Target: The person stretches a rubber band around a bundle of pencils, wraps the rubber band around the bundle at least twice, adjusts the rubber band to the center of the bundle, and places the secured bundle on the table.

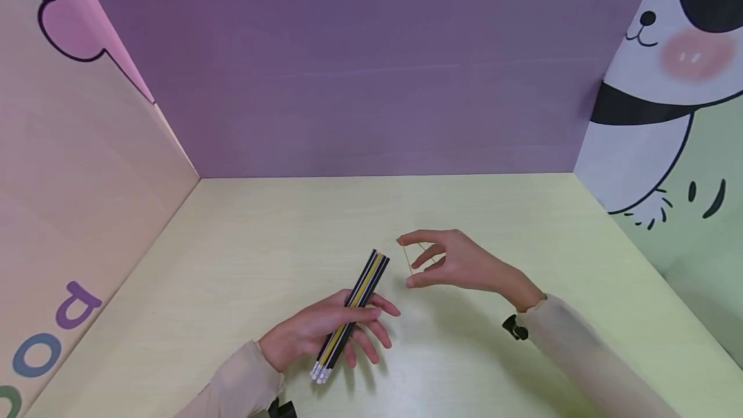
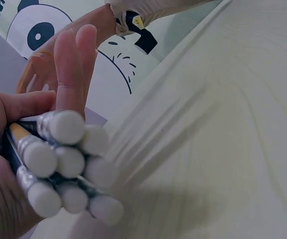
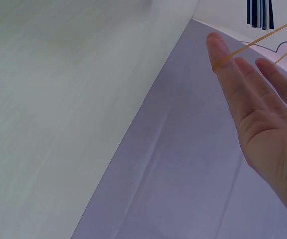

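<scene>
My left hand (image 1: pixel 316 328) holds a bundle of pencils (image 1: pixel 367 279), its thumb across them and the other fingers behind. The pencils are dark with pale stripes, and one yellow side shows. Their white eraser ends (image 2: pixel 69 127) face the left wrist camera, several packed together. To the right, above the table, my right hand (image 1: pixel 464 262) has a thin yellowish rubber band (image 3: pixel 258 42) looped over its spread fingers and thumb. The band is stretched taut across the gap, apart from the pencils. In the right wrist view the index finger (image 3: pixel 228 74) is straight inside the loop.
A pale wood-grain table (image 1: pixel 244 231) lies under both hands. Behind it stands a purple wall panel (image 1: pixel 371 82). A side panel with letters (image 1: pixel 36 355) rises at left, and one with a panda drawing (image 1: pixel 667 63) at right.
</scene>
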Available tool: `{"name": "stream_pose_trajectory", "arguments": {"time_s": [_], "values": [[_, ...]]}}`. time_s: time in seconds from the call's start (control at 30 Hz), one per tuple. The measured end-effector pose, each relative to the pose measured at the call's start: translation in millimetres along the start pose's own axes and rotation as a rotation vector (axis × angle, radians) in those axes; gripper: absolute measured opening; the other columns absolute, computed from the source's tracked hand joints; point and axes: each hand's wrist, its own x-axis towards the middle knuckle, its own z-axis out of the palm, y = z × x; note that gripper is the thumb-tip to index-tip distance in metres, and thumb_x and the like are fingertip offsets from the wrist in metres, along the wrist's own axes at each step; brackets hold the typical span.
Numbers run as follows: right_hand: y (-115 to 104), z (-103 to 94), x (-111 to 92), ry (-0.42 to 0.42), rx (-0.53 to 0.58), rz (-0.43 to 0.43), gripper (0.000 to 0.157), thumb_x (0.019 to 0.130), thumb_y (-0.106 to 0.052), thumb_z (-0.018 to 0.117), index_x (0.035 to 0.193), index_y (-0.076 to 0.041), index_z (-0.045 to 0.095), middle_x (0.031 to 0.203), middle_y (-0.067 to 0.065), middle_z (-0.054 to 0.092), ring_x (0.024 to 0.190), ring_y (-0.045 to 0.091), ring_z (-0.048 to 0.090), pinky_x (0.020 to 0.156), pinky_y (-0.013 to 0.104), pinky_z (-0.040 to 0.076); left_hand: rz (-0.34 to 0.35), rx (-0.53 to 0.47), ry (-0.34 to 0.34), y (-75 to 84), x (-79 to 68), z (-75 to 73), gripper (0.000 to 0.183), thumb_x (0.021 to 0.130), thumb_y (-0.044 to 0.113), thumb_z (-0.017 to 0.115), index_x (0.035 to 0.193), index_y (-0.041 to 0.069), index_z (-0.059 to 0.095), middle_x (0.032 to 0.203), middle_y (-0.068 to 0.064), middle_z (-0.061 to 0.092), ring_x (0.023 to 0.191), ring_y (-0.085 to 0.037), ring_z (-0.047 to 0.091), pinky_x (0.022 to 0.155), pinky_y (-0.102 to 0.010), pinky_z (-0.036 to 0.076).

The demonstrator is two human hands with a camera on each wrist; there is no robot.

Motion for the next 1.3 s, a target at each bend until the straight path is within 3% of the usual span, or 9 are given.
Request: {"name": "stream_pose_trajectory", "arguments": {"time_s": [0.43,0.77,1.03,1.17,1.3], "values": [[-17.8,17.7,20.4,-0.025,0.030,-0.082,0.056,0.069,-0.036,0.076,0.119,-0.034,0.051,0.123,-0.013,0.050,0.095,0.017,0.061,0.076,0.026,0.051,0.014,-0.012,-0.093,-2.8,1.7,0.2,0.037,0.097,0.016,0.038,0.129,-0.001,0.037,0.089,-0.013,0.066,0.073,-0.028,0.067,0.048,-0.031,0.052],[-43.5,24.2,17.6,-0.057,0.009,-0.058,0.045,0.072,-0.030,0.074,0.113,-0.026,0.057,0.116,-0.013,0.056,0.095,0.017,0.059,0.077,0.025,0.050,-0.012,0.015,-0.109,-2.8,2.6,2.0,0.036,0.096,0.018,0.040,0.129,0.001,0.037,0.082,-0.012,0.066,0.072,-0.029,0.067,0.045,-0.029,0.051],[-30.4,24.6,20.1,-0.149,0.106,-0.107,0.025,0.075,-0.024,0.072,0.097,-0.016,0.062,0.090,-0.002,0.065,0.079,0.018,0.065,0.069,0.030,0.052,-0.029,0.070,-0.096,8.0,1.1,4.7,0.033,0.096,0.016,0.041,0.127,0.005,0.042,0.083,-0.014,0.066,0.073,-0.033,0.066,0.045,-0.030,0.050],[-20.0,24.1,19.5,-0.196,0.149,-0.071,0.021,0.077,-0.023,0.071,0.096,-0.018,0.064,0.094,0.002,0.066,0.082,0.023,0.066,0.072,0.031,0.051,-0.006,0.088,-0.088,12.1,-2.0,4.7,0.032,0.095,0.014,0.042,0.126,0.004,0.043,0.084,-0.017,0.065,0.071,-0.035,0.066,0.044,-0.031,0.050],[-7.8,25.0,19.7,-0.197,0.172,-0.016,0.029,0.077,-0.026,0.071,0.103,-0.019,0.063,0.094,0.007,0.068,0.083,0.025,0.065,0.075,0.035,0.051,0.002,0.091,-0.077,11.7,-2.1,3.1,0.032,0.095,0.012,0.042,0.125,0.002,0.043,0.083,-0.017,0.066,0.071,-0.035,0.066,0.045,-0.032,0.051]]}}
